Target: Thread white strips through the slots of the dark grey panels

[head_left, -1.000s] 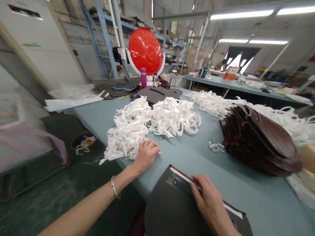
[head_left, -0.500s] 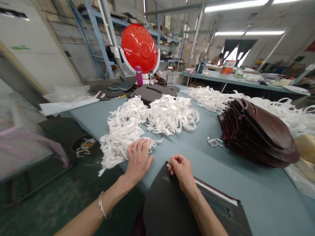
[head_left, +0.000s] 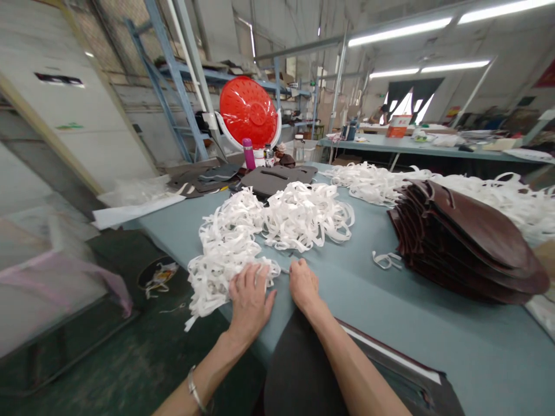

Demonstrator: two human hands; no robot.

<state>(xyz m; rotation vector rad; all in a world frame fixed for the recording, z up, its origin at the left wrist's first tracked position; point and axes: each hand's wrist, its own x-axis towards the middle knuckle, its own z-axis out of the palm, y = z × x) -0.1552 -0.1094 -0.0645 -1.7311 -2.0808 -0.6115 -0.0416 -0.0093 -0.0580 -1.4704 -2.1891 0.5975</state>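
At the near left edge of the blue-green table (head_left: 355, 296), the left hand (head_left: 252, 292) is laid palm down on the near end of a heap of white strips (head_left: 228, 245). Its fingers are stretched out and slightly parted, the thumb is held away from them, and nothing is seen to be gripped; the strips are simply covered by the fingertips. A bracelet (head_left: 195, 390) is worn on the left wrist.

Just beside it, the right hand (head_left: 303, 284) is held low over the table with its fingers curled inward. A short strip end is seen between the heap and its fingertips, but whether it is pinched there cannot be told, since the tips are turned away.

Beneath the right forearm, a dark panel (head_left: 301, 370) is set at the near side of the table, partly hidden by the arm. Along its straight edge a white band (head_left: 390, 353) is attached, and near that edge a slot (head_left: 407, 382) is cut.

Behind the heap's near end, a second heap (head_left: 306, 216) is piled against it. To the right, a stack of brown panels (head_left: 468, 242) is placed, with a small loose strip (head_left: 385, 264) left just beside it. Farther back, grey panels (head_left: 277, 180), a purple bottle (head_left: 248, 153) and a red basket (head_left: 249, 112) are seen.
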